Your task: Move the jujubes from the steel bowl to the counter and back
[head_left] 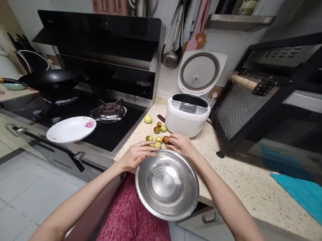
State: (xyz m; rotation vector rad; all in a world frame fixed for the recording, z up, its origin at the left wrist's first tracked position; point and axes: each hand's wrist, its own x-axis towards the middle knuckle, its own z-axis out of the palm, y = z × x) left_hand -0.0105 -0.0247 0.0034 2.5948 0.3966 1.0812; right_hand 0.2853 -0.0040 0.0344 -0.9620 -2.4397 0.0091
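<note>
A shiny steel bowl (168,180) tilts at the counter's front edge, above my lap. My left hand (136,155) lies at its upper left rim, fingers stretched out toward a loose group of jujubes (159,139). These are yellow-green and brown, lying on the counter just beyond the bowl. My right hand (184,145) reaches over the far rim, its fingers bent beside a brown jujube (165,139). Its fingertips are partly hidden, and I see no fruit gripped in either hand. The inside of the bowl shows no fruit. A single yellow-green jujube (148,119) sits farther left.
Behind the fruit stands a white rice cooker (187,118), lid raised. On the left, a white plate (72,129) rests at the front of the stove (125,128), with a black wok (51,79) behind. A black rack (245,123) and blue cloth (306,199) are at right.
</note>
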